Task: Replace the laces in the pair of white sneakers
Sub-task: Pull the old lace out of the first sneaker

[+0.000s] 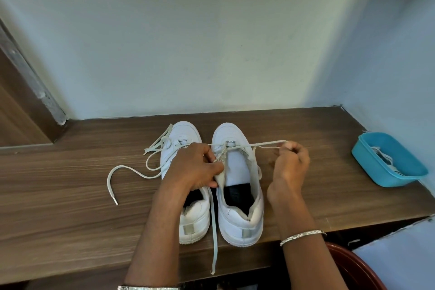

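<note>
Two white sneakers stand side by side on a wooden shelf (70, 195), toes toward the wall. My left hand (197, 167) grips the left flap of the right sneaker (237, 195) beside its tongue. My right hand (292, 160) pinches the right sneaker's lace (259, 145), which runs taut from the lowest eyelets out to the right. The other end of that lace (214, 231) hangs down between the shoes over the shelf's front edge. The left sneaker (195, 219) is partly hidden by my left forearm. Its loose lace (127, 169) trails over the shelf to the left.
A blue plastic tub (388, 162) holding more laces sits at the right end of the shelf. A wall stands close behind the shoes, with a wooden door frame (28, 82) at left. A dark red round object (357, 268) lies below the shelf at lower right.
</note>
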